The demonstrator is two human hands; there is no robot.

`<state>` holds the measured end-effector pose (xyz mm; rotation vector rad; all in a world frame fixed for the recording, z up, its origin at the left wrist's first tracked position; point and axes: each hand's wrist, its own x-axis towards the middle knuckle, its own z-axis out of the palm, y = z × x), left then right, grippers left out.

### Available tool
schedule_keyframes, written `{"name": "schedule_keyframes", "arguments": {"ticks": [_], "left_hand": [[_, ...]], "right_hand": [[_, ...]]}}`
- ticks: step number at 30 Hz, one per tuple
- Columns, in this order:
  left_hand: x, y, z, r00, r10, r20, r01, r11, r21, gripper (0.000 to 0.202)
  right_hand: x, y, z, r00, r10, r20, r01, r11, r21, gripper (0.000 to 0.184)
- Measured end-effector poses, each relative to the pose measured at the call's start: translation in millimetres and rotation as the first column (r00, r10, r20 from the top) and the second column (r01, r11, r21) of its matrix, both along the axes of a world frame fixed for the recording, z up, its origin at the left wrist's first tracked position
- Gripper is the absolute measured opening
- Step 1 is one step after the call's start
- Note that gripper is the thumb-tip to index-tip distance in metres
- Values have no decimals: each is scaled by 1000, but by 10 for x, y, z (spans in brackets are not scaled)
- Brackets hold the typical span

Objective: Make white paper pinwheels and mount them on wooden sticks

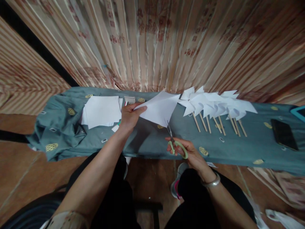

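Observation:
Thumb and fingers of my left hand (131, 116) pinch the left corner of a white paper sheet (160, 107), lifted above the cloth. My right hand (184, 149) has its fingers in the green handles of a pair of scissors (172, 140). The scissor blades point up and away, parted a little, at the sheet's near corner. To the left lies a stack of white paper (103, 111). On the right, several paper pinwheels (214, 103) on wooden sticks lie overlapping in a row.
A grey-green patterned cloth (147, 143) covers the narrow table, bunched at its left end. A black phone (284, 134) lies at the right, near a blue-edged object (299, 113). A small box (130, 100) sits behind my left hand. Pleated curtains (152, 47) hang behind.

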<state>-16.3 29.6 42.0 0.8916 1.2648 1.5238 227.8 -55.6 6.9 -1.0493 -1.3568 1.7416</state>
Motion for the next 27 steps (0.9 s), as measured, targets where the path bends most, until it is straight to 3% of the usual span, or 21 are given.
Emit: {"name": "schedule_keyframes", "arguments": {"ticks": [19, 27], "left_hand": [[116, 20, -66, 999, -6, -34, 5, 1000, -11, 31], [111, 18, -39, 1000, -16, 11, 16, 1000, -16, 30]], "right_hand": [[34, 30, -61, 1000, -22, -10, 22, 999, 33, 56], [28, 36, -9, 1000, -16, -7, 16, 1000, 25, 57]]}}
